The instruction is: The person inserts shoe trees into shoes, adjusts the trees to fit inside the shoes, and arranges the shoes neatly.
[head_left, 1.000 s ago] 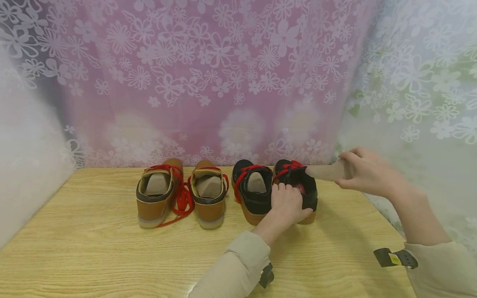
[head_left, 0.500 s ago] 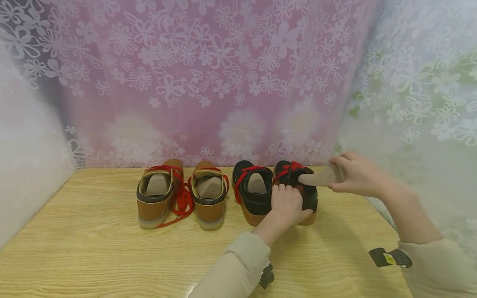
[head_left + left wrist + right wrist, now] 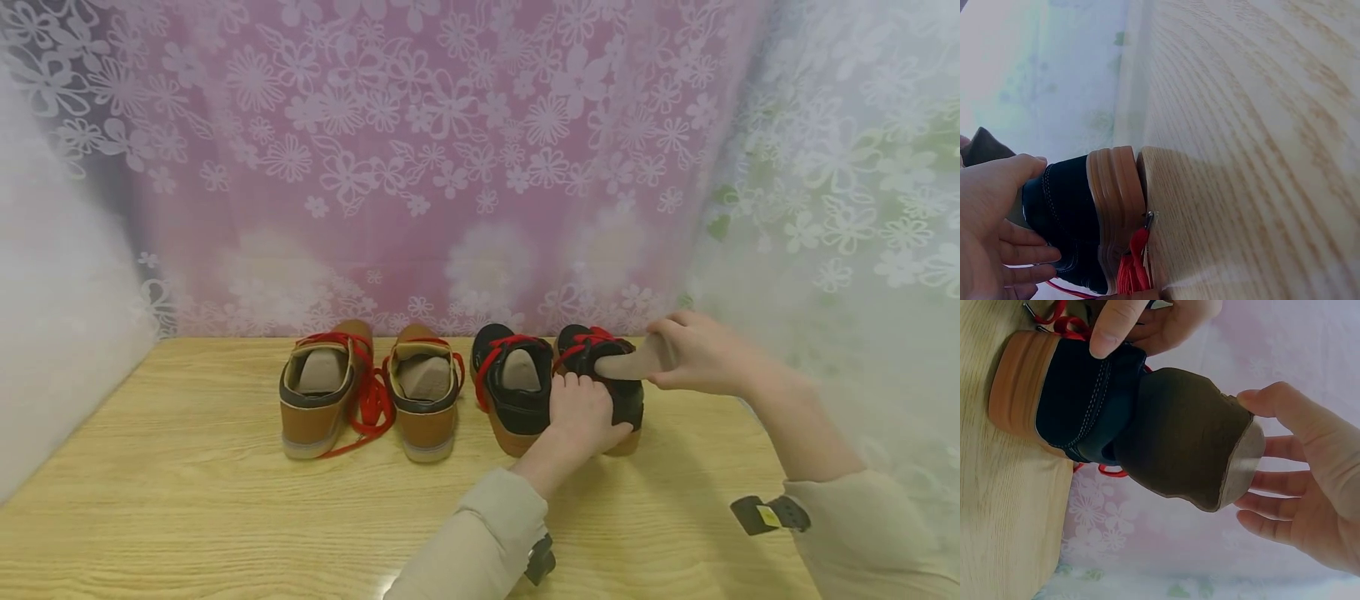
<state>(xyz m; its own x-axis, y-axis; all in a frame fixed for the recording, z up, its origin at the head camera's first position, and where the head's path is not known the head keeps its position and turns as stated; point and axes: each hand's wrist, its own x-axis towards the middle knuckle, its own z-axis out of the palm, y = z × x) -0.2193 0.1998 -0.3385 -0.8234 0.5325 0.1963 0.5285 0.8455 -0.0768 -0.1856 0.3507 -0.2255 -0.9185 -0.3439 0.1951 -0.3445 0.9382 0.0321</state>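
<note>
My left hand [image 3: 581,412] grips the heel end of the rightmost black shoe [image 3: 628,405], which has red laces and a brown sole. In the left wrist view, the thumb lies on one side of this shoe and the fingers on the other. My right hand [image 3: 701,354] pinches the thick end of a beige-grey shoe insert [image 3: 636,363], moulded and cardboard-like. Its narrow tip points left, at the shoe's opening. The right wrist view shows the insert [image 3: 1179,434] right beside the collar; how far its tip reaches inside is hidden.
Left of it stands the other black shoe [image 3: 517,417], holding a similar insert [image 3: 520,372]. Two brown shoes with inserts, one at the far left [image 3: 311,427] and one nearer [image 3: 429,429], have red laces [image 3: 372,408] heaped between them. A floral curtain [image 3: 420,167] hangs behind the wooden table [image 3: 225,517].
My right hand has moved left and slightly down with the insert, bringing its tip over the rightmost black shoe's opening. The left hand has kept its hold on that shoe.
</note>
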